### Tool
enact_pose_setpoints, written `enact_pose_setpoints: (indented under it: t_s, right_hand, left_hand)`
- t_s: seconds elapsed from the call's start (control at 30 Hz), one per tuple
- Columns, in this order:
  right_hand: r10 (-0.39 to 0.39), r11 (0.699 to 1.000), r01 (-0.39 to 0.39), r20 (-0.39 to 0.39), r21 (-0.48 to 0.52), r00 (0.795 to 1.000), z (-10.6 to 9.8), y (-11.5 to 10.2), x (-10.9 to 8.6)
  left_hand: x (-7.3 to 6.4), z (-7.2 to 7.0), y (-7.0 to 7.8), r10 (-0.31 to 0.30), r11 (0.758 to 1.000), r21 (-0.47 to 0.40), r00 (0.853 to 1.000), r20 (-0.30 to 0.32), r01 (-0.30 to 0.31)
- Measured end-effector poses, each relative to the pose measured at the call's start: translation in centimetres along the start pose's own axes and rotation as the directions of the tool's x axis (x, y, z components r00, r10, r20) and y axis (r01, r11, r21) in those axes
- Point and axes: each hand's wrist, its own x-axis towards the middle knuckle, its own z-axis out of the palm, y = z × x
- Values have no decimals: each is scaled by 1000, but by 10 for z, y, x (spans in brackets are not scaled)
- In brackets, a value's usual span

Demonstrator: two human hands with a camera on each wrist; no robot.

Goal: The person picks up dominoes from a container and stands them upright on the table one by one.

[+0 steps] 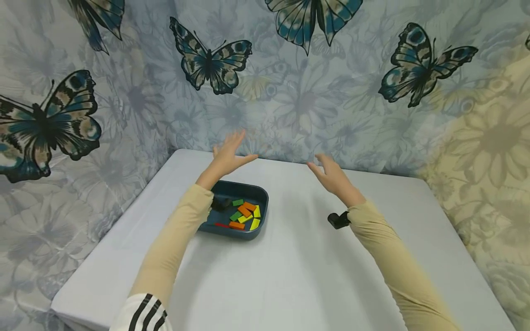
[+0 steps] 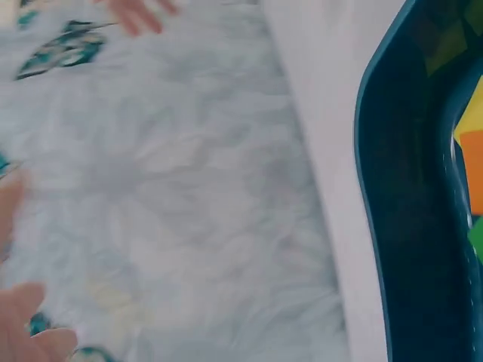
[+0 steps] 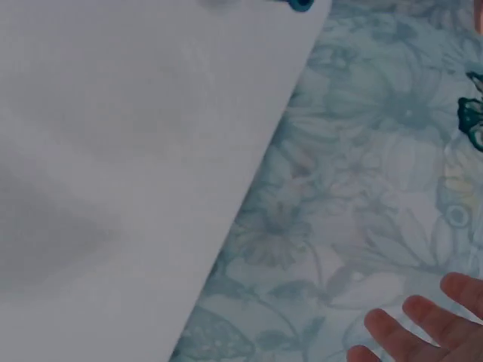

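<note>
My left hand [image 1: 225, 158] is raised over the far edge of a dark blue tray [image 1: 262, 216], thumb spread out to the right, holding nothing. Inside the tray lie several small blocks in orange [image 1: 237, 225], yellow [image 1: 255, 224], green [image 1: 235, 216] and red; my left forearm hides the tray's left part. My right hand [image 1: 334, 178] is held up to the right of the tray, its thumb and fingers apart with nothing between them. In the right wrist view its spread fingers [image 3: 407, 335] show at the lower right corner.
A white table [image 1: 281, 285] carries the tray on its left half. Cloth printed with butterflies and flowers [image 1: 306, 105] hangs behind the table and along both sides. A black wrist camera [image 1: 338, 220] sits on the right wrist.
</note>
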Motion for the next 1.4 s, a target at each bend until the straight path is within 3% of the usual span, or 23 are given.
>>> enact_pose_setpoints:
  t_s: [0.17, 0.27, 0.4, 0.5, 0.6, 0.67, 0.77, 0.9, 1.07, 1.23, 1.4]
  right_hand:
    - [-63, 991, 71, -78, 110, 995, 20, -7, -19]
    - [-92, 983, 111, -130, 147, 987, 35, -11, -28]
    - [-124, 971, 153, -160, 182, 979, 54, -18, -36]
    - [-149, 961, 182, -168, 208, 974, 65, -24, -39]
    - [-174, 956, 209, -177, 207, 969, 72, -27, -42]
    - [-186, 954, 222, -181, 201, 966, 77, -27, -43]
    - [-210, 951, 244, -183, 191, 960, 85, -28, -43]
    - [-224, 943, 257, -166, 210, 960, 97, -32, -41]
    - [-225, 935, 268, -195, 233, 955, 103, -40, -36]
    - [-256, 923, 301, -204, 238, 945, 105, -46, -28]
    - [-289, 915, 323, -168, 243, 943, 117, -52, -18]
  left_hand:
    - [-63, -14, -32, 109, 984, -140, 993, -40, -114]
    - [-102, -11, -44, 138, 953, -255, 982, -126, -166]
    - [-145, -1, -55, 93, 932, -305, 944, -317, -194]
    - [-163, 14, -85, 33, 939, -298, 904, -427, -175]
    - [-174, 34, -122, -38, 925, -347, 872, -488, -154]
    - [-179, 51, -146, -65, 895, -408, 850, -522, -182]
    - [-188, 66, -161, -121, 875, -458, 844, -522, -158]
    - [-195, 70, -160, -178, 871, -484, 860, -478, -88]
    - [-187, 69, -162, -199, 810, -577, 881, -429, -99]
    - [-176, 62, -162, -214, 805, -588, 883, -417, -83]
    - [-175, 48, -145, -211, 778, -621, 892, -401, -95]
